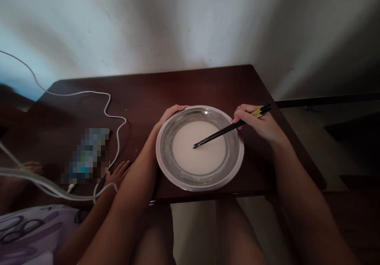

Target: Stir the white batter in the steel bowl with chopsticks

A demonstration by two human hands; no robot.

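Plain pale wall [190,27], streaked with soft shadows, rises behind a dark reddish-brown table [208,87] pushed up near it. On the table's left side lies a device [87,154], its surface blurred into pixels, with a white cable [86,92] winding past it toward the wall; more pale cable loops blur across the near left. Another person sits close at the left, in patterned clothing [35,233], one small hand [119,173] resting on the table, partly behind the wearer's left forearm. Near the table's front edge sits a wide metal bowl [158,150] of smooth, milky liquid [198,162]. The wearer's left hand [170,112] curves around the bowl's far left side, touching it; its fingers are mostly hidden, so how tightly they close cannot be told. The right hand [255,118], beside the right rim, pinches a pair of black chopsticks [224,130] closely between thumb and fingers. The sticks lie side by side, slanting across the bowl: gold-banded ends up at the right and away from the wearer, tips down and left, at the liquid near the middle.
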